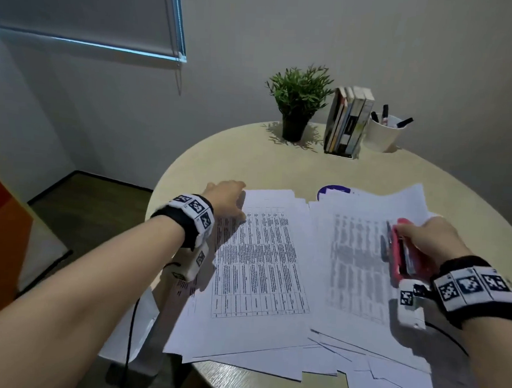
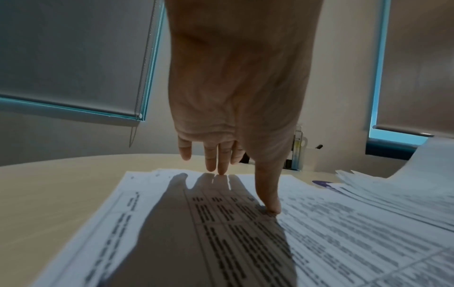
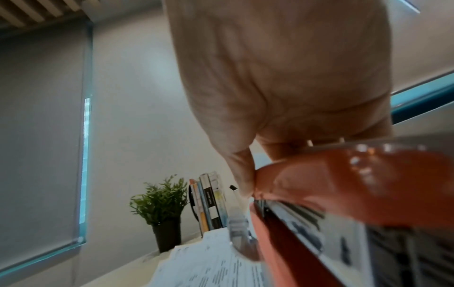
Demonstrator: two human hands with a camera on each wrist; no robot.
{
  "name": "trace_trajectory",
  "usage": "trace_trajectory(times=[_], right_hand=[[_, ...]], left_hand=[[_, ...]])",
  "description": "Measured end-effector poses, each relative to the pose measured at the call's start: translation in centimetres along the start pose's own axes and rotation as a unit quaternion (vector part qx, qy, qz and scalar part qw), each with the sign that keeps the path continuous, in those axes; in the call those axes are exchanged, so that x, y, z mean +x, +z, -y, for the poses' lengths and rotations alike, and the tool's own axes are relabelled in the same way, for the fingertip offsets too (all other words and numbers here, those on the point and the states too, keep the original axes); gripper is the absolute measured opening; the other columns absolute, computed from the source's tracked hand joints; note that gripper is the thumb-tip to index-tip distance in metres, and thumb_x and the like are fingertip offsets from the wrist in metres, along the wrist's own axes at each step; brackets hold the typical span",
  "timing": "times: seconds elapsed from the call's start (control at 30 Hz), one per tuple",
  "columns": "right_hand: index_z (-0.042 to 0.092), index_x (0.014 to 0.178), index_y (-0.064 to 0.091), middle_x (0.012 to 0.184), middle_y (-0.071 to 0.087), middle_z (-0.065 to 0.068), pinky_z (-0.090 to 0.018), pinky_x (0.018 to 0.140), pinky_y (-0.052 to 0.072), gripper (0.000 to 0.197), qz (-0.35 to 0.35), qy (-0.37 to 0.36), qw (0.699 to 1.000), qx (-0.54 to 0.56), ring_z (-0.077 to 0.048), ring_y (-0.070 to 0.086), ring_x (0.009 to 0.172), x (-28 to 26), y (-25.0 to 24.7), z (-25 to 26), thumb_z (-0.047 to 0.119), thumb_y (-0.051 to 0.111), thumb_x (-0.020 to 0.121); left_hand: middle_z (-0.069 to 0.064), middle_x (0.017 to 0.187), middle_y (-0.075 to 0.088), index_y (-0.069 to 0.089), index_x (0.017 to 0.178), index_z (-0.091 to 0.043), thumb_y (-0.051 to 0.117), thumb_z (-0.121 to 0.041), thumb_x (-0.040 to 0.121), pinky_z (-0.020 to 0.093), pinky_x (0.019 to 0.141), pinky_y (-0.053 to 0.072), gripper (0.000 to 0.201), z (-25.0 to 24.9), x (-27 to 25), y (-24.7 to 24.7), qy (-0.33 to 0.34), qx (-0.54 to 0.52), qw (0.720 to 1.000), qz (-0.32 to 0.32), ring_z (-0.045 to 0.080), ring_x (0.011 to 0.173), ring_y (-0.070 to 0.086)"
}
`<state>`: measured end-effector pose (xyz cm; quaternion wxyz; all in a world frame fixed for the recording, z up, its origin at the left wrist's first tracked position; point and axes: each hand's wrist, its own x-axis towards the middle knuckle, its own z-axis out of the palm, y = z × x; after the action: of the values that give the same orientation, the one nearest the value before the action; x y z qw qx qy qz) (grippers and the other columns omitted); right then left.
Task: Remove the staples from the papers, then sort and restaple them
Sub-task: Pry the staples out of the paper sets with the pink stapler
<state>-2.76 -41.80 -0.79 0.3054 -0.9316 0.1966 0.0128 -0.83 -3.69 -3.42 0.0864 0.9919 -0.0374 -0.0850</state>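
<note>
Printed papers cover the near half of the round table: a left stack [image 1: 257, 259] with tables of text and a right stack [image 1: 361, 258] partly over it. My left hand [image 1: 226, 198] rests on the top left corner of the left stack [image 2: 245, 242], fingers straight, fingertips [image 2: 222, 169] touching the sheet and thumb pressing down. My right hand [image 1: 430, 238] grips a red stapler [image 1: 404, 252] held above the right stack, its nose pointing away from me. In the right wrist view the stapler [image 3: 343, 194] fills the lower right, thumb on its top.
At the back of the beige table [image 1: 250, 161] stand a potted plant [image 1: 298, 101], several upright books [image 1: 349, 121] and a white cup of markers [image 1: 384, 131]. A purple round object [image 1: 333, 190] peeks from under the right stack. Papers overhang the near table edge.
</note>
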Motion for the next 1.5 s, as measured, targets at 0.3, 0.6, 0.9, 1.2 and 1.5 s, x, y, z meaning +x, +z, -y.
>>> trace_trajectory(times=[0.3,0.6,0.9,1.2,1.5], right_hand=[[-0.007,0.095,0.063,0.109,0.059,-0.031,-0.047,0.092,0.042,0.058,-0.09,0.043,0.994,-0.037,-0.043,0.049,0.113,2.6,-0.5,-1.4,0.05,0.059,0.088],[-0.001,0.066,0.065,0.073,0.067,-0.02,-0.043,0.079,0.049,0.053,-0.033,-0.033,0.996,0.082,-0.036,0.062,0.086,0.7,2.2,2.9,0.046,0.062,0.089],[0.009,0.069,0.061,0.063,0.061,-0.005,-0.04,0.075,0.051,0.045,0.083,-0.113,0.99,0.013,-0.026,0.059,0.064,-4.0,7.0,7.1,0.049,0.059,0.09],[0.016,0.085,0.046,0.083,0.053,0.0,-0.044,0.097,0.034,0.028,0.085,-0.212,0.939,-0.259,-0.026,0.052,0.084,-7.7,11.0,10.8,0.042,0.051,0.093],[0.018,0.1,0.054,0.11,0.065,-0.005,-0.044,0.096,0.032,0.022,0.056,-0.232,0.931,-0.277,-0.029,0.06,0.104,-7.9,12.6,11.7,0.038,0.052,0.093]], left_hand=[[0.007,0.128,0.047,0.045,0.132,-0.011,0.08,-0.04,0.069,0.045,0.103,0.033,0.077,-2.1,2.0,0.4,0.026,0.031,0.998,-0.046,0.027,0.121,0.042],[0.007,0.082,0.062,0.062,0.079,-0.004,0.056,0.004,0.077,0.031,0.07,0.047,0.01,-4.3,1.6,-0.3,0.089,-0.13,0.985,-0.07,0.025,0.081,0.057],[0.001,0.091,0.059,0.056,0.116,-0.012,0.066,0.001,0.077,0.026,0.069,0.046,0.043,-5.5,-1.1,1.5,0.067,-0.175,0.979,0.078,0.02,0.086,0.055],[0.005,0.118,0.043,0.06,0.089,-0.016,0.076,-0.056,0.067,0.038,0.087,0.046,0.049,-5.2,-5.1,3.6,0.124,0.041,0.988,0.08,0.022,0.11,0.041],[0.007,0.123,0.041,0.059,0.091,-0.012,0.072,-0.062,0.067,0.038,0.088,0.044,0.057,-4.4,-5.7,4.1,0.148,0.044,0.985,0.072,0.024,0.113,0.04]])
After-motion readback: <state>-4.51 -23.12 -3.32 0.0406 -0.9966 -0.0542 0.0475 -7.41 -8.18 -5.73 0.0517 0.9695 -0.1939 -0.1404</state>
